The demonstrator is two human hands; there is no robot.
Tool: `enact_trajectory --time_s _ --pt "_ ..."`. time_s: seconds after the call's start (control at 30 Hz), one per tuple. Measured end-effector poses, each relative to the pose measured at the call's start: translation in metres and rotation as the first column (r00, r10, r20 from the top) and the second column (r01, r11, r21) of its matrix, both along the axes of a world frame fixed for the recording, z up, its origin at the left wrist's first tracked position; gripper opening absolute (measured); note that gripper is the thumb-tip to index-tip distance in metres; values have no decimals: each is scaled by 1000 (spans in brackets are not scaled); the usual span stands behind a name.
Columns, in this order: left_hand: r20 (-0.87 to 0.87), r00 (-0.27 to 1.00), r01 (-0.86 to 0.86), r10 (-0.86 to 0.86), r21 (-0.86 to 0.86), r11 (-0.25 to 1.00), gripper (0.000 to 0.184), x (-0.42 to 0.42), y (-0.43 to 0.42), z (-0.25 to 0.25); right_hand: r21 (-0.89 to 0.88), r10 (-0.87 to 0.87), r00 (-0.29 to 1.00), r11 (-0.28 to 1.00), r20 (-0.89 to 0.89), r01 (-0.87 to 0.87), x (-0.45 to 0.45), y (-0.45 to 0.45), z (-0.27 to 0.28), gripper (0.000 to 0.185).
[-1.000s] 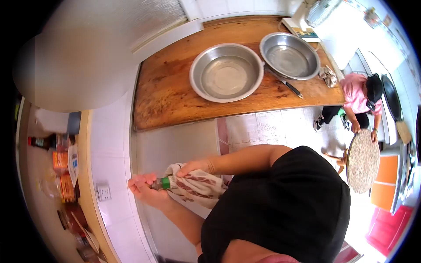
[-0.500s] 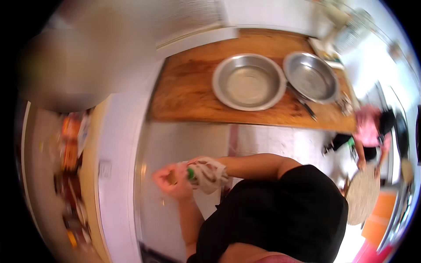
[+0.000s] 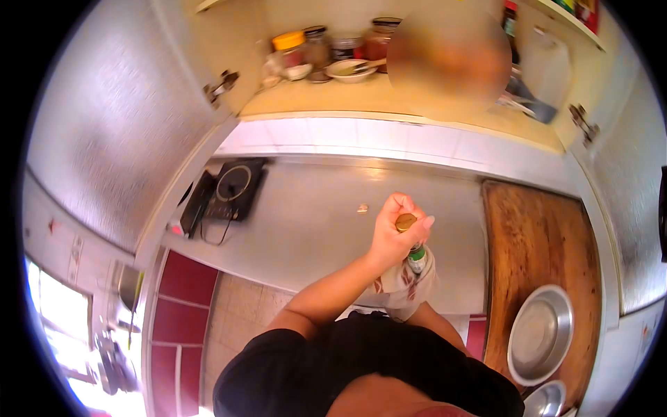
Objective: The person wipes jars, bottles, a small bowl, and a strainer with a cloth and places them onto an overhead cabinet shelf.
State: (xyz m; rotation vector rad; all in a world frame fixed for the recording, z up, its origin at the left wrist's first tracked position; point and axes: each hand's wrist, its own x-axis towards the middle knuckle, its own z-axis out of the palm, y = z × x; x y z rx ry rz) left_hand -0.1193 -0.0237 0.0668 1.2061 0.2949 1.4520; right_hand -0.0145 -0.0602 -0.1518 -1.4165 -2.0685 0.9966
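Note:
Over the grey countertop [image 3: 313, 201], my left hand [image 3: 392, 226] is closed around the top of a bottle [image 3: 417, 257] with a gold-coloured cap and a green band below it. The thumb points right, beside the cap [image 3: 406, 222]. A pale cloth [image 3: 410, 285] with brown-red marks wraps the lower part of the bottle. My right forearm [image 3: 436, 323] runs up behind this cloth, which mostly hides the right hand's fingers. That hand appears to grip the bottle through the cloth.
Open cupboard doors [image 3: 125, 97] flank a shelf [image 3: 313, 101] holding jars and a bowl [image 3: 351, 71]. Part of the shelf is blurred. An induction cooker [image 3: 235, 186] stands left. Metal basins [image 3: 540, 335] rest on a wooden surface [image 3: 517, 236] at right. A small piece [image 3: 363, 208] lies on the counter.
My view has swung left, so the basins moved from top centre to lower right and the other person left the view. Both hands stay together at the bottle and cloth.

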Motion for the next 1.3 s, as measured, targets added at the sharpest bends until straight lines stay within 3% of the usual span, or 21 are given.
enact_trajectory --time_s 0.2,0.23,0.3,0.43,0.57,0.67,0.73,0.8,0.83,0.87,0.93,1.0,1.07,1.17,1.3 --pt "-31 900 -433 436 72 899 30 -46 31 22 103 139 927 977 349 -185 -35 83 10 32" --pt "9 878 -477 478 74 876 29 -60 40 39 109 152 905 971 397 -211 -44 101 15 32" --pt "-50 766 -605 641 280 745 28 -91 57 82 92 198 857 958 476 -273 -56 133 30 32" --pt "-100 606 -712 790 375 594 24 -135 99 165 -12 238 802 961 548 -277 -35 152 51 32" --pt "-110 521 -720 846 477 505 25 -154 155 221 46 -51 804 999 592 29 -2 149 52 42" --pt "-63 437 -721 897 572 391 22 -161 208 242 5 132 877 989 462 -151 5 144 128 47" --pt "-72 420 -706 905 601 375 23 -158 235 248 -64 228 951 974 209 -219 -10 139 216 46" --pt "-119 455 -675 883 600 429 27 -150 256 250 385 168 961 891 218 -243 -20 145 260 39" --pt "-105 414 -670 904 637 381 26 -148 267 249 531 173 968 811 181 -244 -30 146 288 34" --pt "-89 374 -661 923 673 332 26 -146 279 247 664 184 972 710 144 -232 -42 151 313 29" --pt "-80 345 -637 935 711 296 24 -146 301 243 752 209 965 607 161 -257 -64 167 339 25" --pt "-97 369 -615 924 720 321 21 -148 324 236 795 238 949 524 207 -305 -81 178 347 22" --pt "-44 343 -598 938 760 254 18 -152 353 226 795 272 919 468 286 -386 -92 186 349 20" --pt "-10 307 -566 952 802 191 16 -155 369 217 731 375 862 470 343 -495 -95 188 337 22" --pt "18 251 -520 968 846 119 20 -155 382 195 695 395 860 517 324 -499 -87 181 316 18"
